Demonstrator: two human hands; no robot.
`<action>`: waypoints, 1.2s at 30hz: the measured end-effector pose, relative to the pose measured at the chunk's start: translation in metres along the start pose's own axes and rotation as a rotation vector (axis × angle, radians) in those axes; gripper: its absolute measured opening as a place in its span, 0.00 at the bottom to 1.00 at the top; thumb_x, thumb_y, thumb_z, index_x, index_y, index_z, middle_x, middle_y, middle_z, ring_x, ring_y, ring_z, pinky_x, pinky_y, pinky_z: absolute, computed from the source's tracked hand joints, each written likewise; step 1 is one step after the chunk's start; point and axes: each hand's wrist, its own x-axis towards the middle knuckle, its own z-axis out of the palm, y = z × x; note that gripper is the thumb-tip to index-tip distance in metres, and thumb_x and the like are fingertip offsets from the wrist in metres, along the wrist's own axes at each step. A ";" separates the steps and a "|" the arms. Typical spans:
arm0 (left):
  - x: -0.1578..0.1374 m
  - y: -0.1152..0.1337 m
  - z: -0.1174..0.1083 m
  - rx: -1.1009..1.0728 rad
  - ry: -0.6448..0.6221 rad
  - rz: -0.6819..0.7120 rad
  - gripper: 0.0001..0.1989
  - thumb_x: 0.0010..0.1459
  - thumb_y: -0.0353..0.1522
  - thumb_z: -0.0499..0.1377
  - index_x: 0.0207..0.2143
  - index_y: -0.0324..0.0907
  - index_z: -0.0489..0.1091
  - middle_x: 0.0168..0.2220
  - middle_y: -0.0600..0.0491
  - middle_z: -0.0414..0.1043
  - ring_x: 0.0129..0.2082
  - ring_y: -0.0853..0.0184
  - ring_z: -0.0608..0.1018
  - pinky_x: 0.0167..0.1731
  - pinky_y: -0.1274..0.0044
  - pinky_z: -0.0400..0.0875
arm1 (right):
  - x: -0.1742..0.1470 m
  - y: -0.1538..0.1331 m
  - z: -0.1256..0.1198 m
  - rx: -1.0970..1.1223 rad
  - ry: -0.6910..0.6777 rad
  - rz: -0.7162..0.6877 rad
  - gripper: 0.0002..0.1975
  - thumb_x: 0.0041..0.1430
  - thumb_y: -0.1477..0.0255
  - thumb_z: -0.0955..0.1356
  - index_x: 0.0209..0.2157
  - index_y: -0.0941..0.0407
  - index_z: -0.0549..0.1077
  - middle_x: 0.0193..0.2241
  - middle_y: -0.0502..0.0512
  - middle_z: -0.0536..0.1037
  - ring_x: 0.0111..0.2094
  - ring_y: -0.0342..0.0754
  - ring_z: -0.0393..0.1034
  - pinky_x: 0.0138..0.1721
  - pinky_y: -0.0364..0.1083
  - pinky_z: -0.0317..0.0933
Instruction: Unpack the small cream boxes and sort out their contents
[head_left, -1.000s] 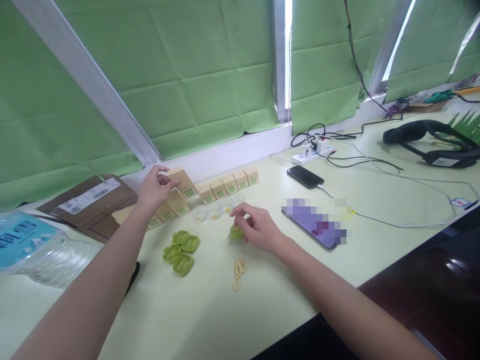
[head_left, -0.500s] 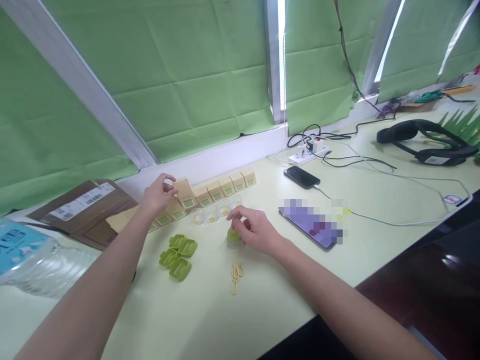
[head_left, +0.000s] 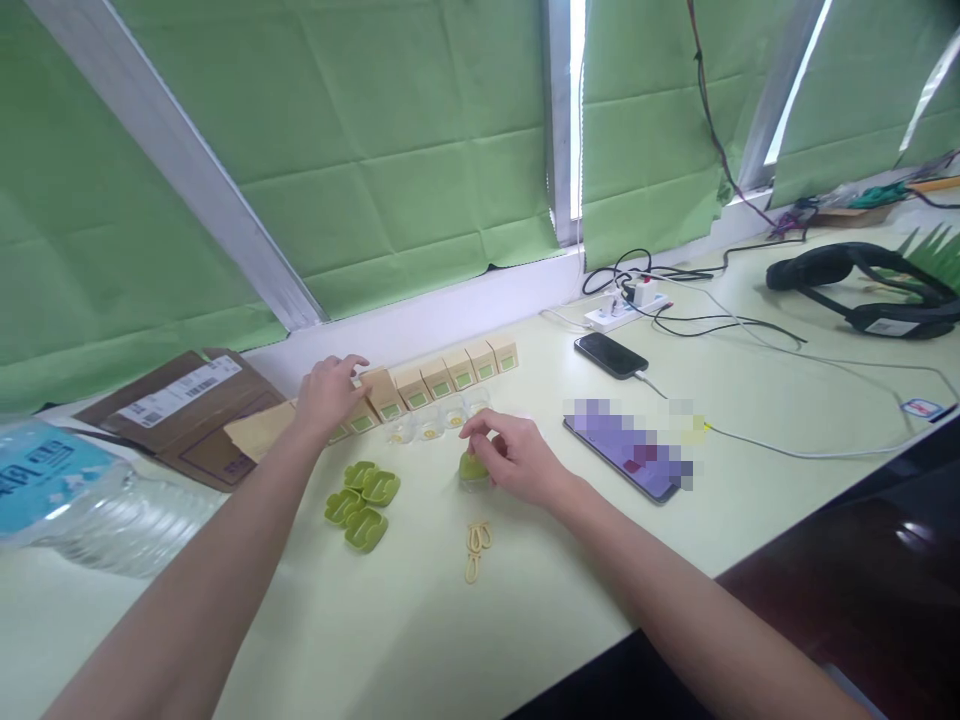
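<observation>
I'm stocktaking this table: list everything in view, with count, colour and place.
blinds: several, green, across windows
window frames: several, grey, between blinds
table: one, pale green, below windows
bottle: one, clear, blue label, far left
carton: one, brown, behind bottle
small boxes: at least eight, tan, along wall
cups: about four, clear, before small boxes
loose pieces: four, green, left of centre
loops: a few, pale yellow, front centre
dark phone: one, black, right of centre
large phone: one, purple screen, nearer
power strip: one, white, by wall
cables: several, black and white, right
headset: one, black, far right
plant: one, green, behind headset
clutter: uncounted, mixed, far right corner
left hand: one, bare, at small boxes
right hand: one, bare, touching green piece
</observation>
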 end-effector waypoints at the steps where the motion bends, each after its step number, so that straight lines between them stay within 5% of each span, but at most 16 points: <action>1: -0.001 0.001 0.000 0.023 -0.002 0.000 0.18 0.54 0.36 0.60 0.48 0.47 0.73 0.42 0.44 0.72 0.44 0.51 0.74 0.44 0.65 0.67 | 0.000 0.000 0.000 -0.009 -0.002 -0.003 0.09 0.64 0.75 0.61 0.40 0.53 0.72 0.31 0.48 0.77 0.20 0.39 0.64 0.27 0.41 0.60; 5: -0.009 0.011 -0.003 0.099 -0.010 -0.003 0.18 0.55 0.34 0.59 0.49 0.46 0.72 0.45 0.42 0.67 0.47 0.49 0.72 0.45 0.63 0.66 | -0.001 0.004 0.002 -0.178 0.018 -0.009 0.10 0.63 0.76 0.62 0.39 0.52 0.73 0.31 0.48 0.79 0.23 0.41 0.68 0.31 0.43 0.60; 10: -0.025 0.041 -0.016 0.016 0.134 0.067 0.17 0.58 0.34 0.57 0.50 0.44 0.71 0.48 0.41 0.64 0.49 0.50 0.70 0.49 0.61 0.65 | 0.001 0.007 0.001 -0.446 0.065 -0.004 0.09 0.60 0.76 0.65 0.39 0.51 0.75 0.32 0.48 0.81 0.34 0.47 0.72 0.33 0.45 0.57; 15: -0.062 0.102 -0.027 -0.351 0.257 0.126 0.09 0.61 0.32 0.55 0.40 0.41 0.74 0.44 0.45 0.65 0.48 0.56 0.71 0.52 0.64 0.65 | 0.001 0.007 -0.001 -0.525 -0.002 -0.019 0.06 0.61 0.74 0.66 0.37 0.51 0.75 0.36 0.53 0.81 0.44 0.53 0.69 0.34 0.46 0.58; 21: -0.127 0.168 0.001 -0.911 0.059 0.052 0.08 0.64 0.35 0.53 0.37 0.47 0.72 0.41 0.48 0.71 0.44 0.59 0.74 0.48 0.68 0.66 | 0.001 0.015 0.004 -0.533 -0.111 -0.077 0.04 0.60 0.70 0.70 0.33 0.54 0.77 0.32 0.56 0.80 0.41 0.54 0.68 0.43 0.50 0.61; 26: -0.151 0.174 0.034 -1.246 -0.066 -0.233 0.18 0.67 0.45 0.48 0.35 0.46 0.71 0.36 0.51 0.74 0.39 0.61 0.74 0.43 0.71 0.68 | 0.002 0.023 0.005 -0.533 -0.114 -0.086 0.05 0.62 0.67 0.70 0.37 0.52 0.79 0.36 0.55 0.81 0.43 0.55 0.68 0.44 0.51 0.61; 36: -0.151 0.164 0.027 -1.434 -0.158 -0.164 0.20 0.65 0.50 0.50 0.44 0.46 0.72 0.44 0.50 0.76 0.47 0.61 0.75 0.50 0.72 0.67 | 0.002 0.026 0.009 -0.460 -0.114 -0.062 0.05 0.62 0.68 0.71 0.33 0.54 0.77 0.36 0.54 0.80 0.40 0.51 0.69 0.43 0.49 0.61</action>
